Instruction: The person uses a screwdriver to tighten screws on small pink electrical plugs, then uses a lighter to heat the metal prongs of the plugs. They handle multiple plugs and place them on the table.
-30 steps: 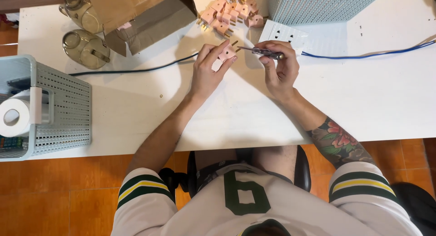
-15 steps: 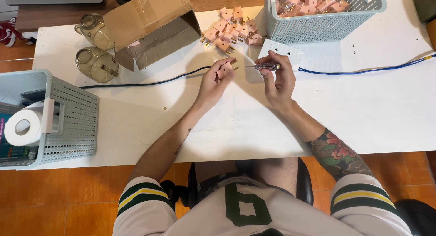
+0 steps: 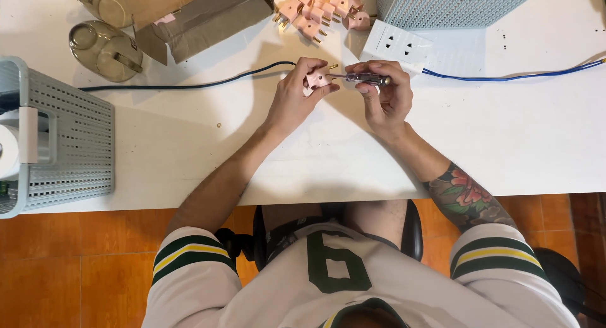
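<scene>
Two hands meet over the middle of the white table (image 3: pixel 536 139), and the rest spreads out to either side. Far left stands a pale blue perforated basket (image 3: pixel 69 145) with a roll of white paper (image 3: pixel 9 152) in it. Behind it lie two clear glass jars (image 3: pixel 104 47) beside an open cardboard box (image 3: pixel 202 16). A dark cable (image 3: pixel 189 85) runs across the tabletop toward the left hand (image 3: pixel 297 98), which grips a pink plug (image 3: pixel 317 79) between fingers and thumb, its brass pins pointing away from the person. The right hand (image 3: pixel 385 98) is closed around a small screwdriver (image 3: pixel 366 79) with a clear purplish handle, its tip against the plug. Just beyond the hands lies a heap of pink plugs (image 3: pixel 319 9), then a white socket strip (image 3: pixel 398 47) trailing a blue cable (image 3: pixel 511 76), and a second perforated basket (image 3: pixel 448 3) at the far edge.
</scene>
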